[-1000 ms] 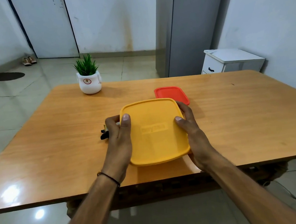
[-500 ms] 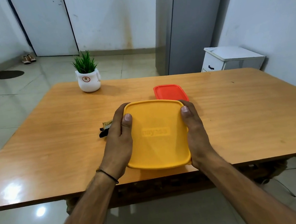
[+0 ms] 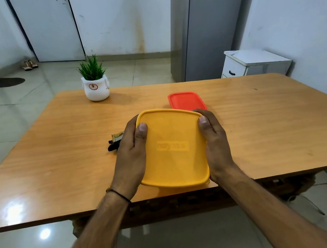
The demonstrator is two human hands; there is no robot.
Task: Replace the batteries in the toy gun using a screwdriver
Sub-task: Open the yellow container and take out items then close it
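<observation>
A yellow lidded plastic box (image 3: 173, 149) is held over the near part of the wooden table (image 3: 61, 154). My left hand (image 3: 131, 157) grips its left side with the thumb on the lid. My right hand (image 3: 217, 146) grips its right side the same way. Its contents are hidden. A small black and gold object (image 3: 115, 142) pokes out from behind my left hand; most of it is hidden, and I cannot tell what it is. No screwdriver or batteries are visible.
A red lidded box (image 3: 186, 101) lies just behind the yellow one. A white pot with a green plant (image 3: 95, 84) stands at the table's far left. A grey fridge (image 3: 205, 26) and a white cabinet (image 3: 253, 62) stand beyond the table.
The yellow box has turned slightly and come level in my hands. Both thumbs have shifted up to the lid's far corners.
</observation>
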